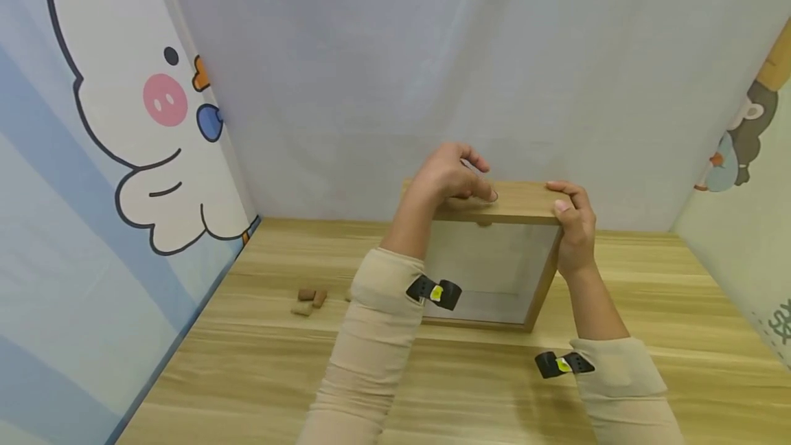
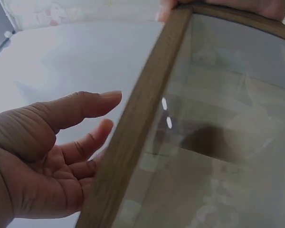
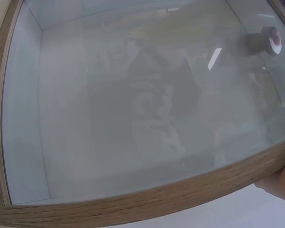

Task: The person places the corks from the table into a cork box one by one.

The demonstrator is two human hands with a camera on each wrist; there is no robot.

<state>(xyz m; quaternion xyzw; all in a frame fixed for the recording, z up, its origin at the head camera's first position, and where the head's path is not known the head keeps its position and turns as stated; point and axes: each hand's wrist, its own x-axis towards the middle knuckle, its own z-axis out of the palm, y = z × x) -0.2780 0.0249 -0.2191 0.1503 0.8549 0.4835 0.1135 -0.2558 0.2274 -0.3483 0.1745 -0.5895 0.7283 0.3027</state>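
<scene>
A wood-framed display box [image 1: 535, 280] with a clear front stands upright on the table. My left hand [image 1: 454, 174] is over its top edge, a fingertip touching the wood near an opening. In the left wrist view, the thumb and bent fingers of this hand lie apart, with nothing seen between them. My right hand [image 1: 575, 225] grips the box's top right corner, thumb in front and fingers over the top. Just under the top, inside the box, a small round-ended piece [image 3: 266, 42] shows, probably a cork.
Several corks [image 1: 307, 301] lie on the wood-grain table [image 1: 247, 362] left of the box; another is partly hidden by the left sleeve. A grey curtain [image 1: 346, 88] hangs close behind. Printed cartoon panels [image 1: 136, 177] stand at both sides.
</scene>
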